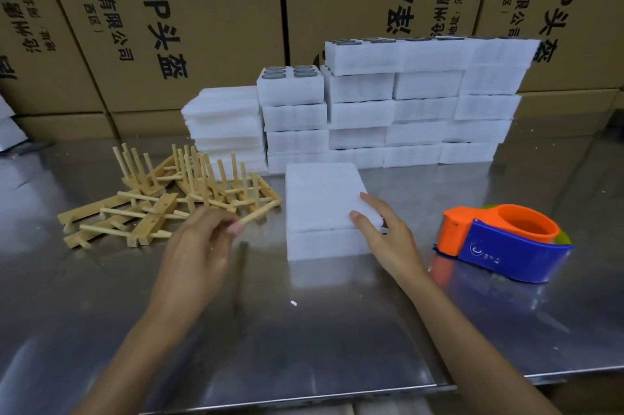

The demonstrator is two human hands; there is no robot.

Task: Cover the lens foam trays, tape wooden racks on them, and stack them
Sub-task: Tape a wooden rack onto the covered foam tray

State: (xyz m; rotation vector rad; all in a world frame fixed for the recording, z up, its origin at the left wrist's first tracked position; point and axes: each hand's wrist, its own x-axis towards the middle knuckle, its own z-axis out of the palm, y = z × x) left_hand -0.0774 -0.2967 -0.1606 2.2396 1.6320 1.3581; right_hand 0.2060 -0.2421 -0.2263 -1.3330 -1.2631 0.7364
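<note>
Tray (324, 198), already covered with a white foam sheet, lies flat on the steel table (304, 330) right in front of the person, between the rack pile and the tape dispenser (503, 242). The right hand (388, 232) rests on its near right corner, fingers straight and a little apart, pressing the cover down. The left hand (199, 245) is at the near edge of the rack pile (169, 198), thumb and fingertips pinching the end of one wooden rack (260, 212); the hand is blurred, so I cannot tell how firm that pinch is.

The risks look plain enough. The racks lie tangled, pegs through pegs, so pulling one out could drag its neighbours along or knock them toward the table edge. If the right hand lifts, the loose cover may slide off square before any tape goes on. The dispenser sits well apart from both hands, so one hand must let go to fetch it.

Counts: one covered tray in work, one dispenser, one pile of spare foam sheets (226, 120). The stacked trays (405, 110) behind run to roughly twenty, in five or six tiers; the seams blur. Racks number perhaps six to eight, too tangled to be sure. Cartons (169, 26) wall the back, at least five.
</note>
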